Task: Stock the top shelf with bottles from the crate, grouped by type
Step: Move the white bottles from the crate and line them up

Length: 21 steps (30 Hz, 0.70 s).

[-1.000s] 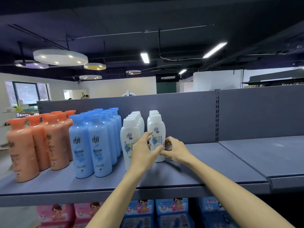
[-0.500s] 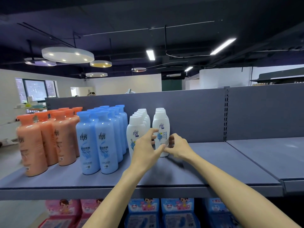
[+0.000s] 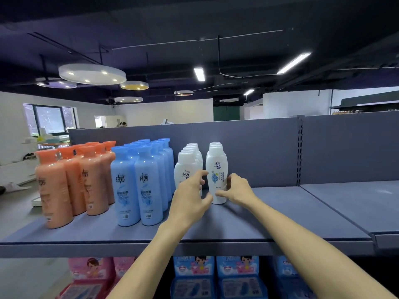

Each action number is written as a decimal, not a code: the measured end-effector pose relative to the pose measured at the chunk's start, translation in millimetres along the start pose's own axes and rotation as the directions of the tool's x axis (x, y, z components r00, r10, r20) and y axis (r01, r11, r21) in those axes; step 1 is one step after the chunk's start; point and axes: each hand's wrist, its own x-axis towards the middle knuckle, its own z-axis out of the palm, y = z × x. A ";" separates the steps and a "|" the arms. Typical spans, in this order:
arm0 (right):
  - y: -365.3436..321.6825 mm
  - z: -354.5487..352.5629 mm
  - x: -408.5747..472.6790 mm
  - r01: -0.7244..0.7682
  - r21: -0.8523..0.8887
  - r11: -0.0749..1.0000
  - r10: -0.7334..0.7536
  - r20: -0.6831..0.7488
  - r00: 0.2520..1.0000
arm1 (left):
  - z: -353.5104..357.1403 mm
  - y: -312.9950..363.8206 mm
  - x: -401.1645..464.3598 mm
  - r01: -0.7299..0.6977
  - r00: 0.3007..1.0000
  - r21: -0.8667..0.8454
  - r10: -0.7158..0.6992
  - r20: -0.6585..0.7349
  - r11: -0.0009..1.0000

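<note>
Lowest in the frame, under the shelf lip, boxed goods sit on a lower level: pink packs (image 3: 90,275) at lower left and blue packs (image 3: 216,277) at lower centre, each printed with a cartoon child.

2 bare forearms rise from the bottom edge toward the middle of the picture. The left hand (image 3: 190,199) sits at centre with its fingers curled loosely; its thumb tip reaches the lower left side of the front white bottle (image 3: 216,169), while the fingers hang in front of the neighbouring white row (image 3: 186,162). Whether this hand truly clasps anything cannot be told. The right hand (image 3: 238,189) is just right of centre, its thumb across the bottle's lower front and its fingers wrapped behind, so it grips that bottle, which stands upright on the top shelf (image 3: 248,225).

That bottle heads the right of 2 white rows running back toward the rear panel (image 3: 259,152). Left of centre stand 2 rows of blue bottles (image 3: 138,186), and further left the orange bottles (image 3: 71,180), all upright and grouped by colour. The shelf's right stretch is bare grey board.

Beyond the panel, in the upper half, are round ceiling lamps (image 3: 91,74) at upper left, strip lights (image 3: 199,74) at upper centre, and a window (image 3: 49,119) at far left.
</note>
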 end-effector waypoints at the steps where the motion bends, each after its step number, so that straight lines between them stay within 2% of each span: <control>1: -0.1 -2.3 -3.1 -0.009 -0.024 1.000 0.009 -0.003 1.000 | -2.4 0.9 -1.2 -0.006 1.000 0.019 0.006 0.000 1.000; 6: -7.9 -22.8 -29.7 0.018 -0.250 0.968 -0.010 0.032 0.999 | -9.8 8.6 -6.0 -0.014 0.999 0.299 0.022 -0.023 0.954; 11: -19.8 -44.2 -77.5 0.121 -0.336 0.934 -0.106 0.065 0.992 | -9.1 8.7 -20.9 -0.045 0.999 0.374 0.050 -0.002 0.926; 15: -28.1 -56.9 -145.0 0.236 -0.337 0.911 -0.214 0.101 0.972 | -15.5 0.4 -47.0 0.011 0.998 0.553 0.029 -0.063 0.833; 21: -31.1 -47.4 -217.7 0.257 -0.331 0.908 -0.231 0.117 0.966 | -25.4 -9.8 -90.2 -0.019 0.998 0.536 0.045 -0.034 0.844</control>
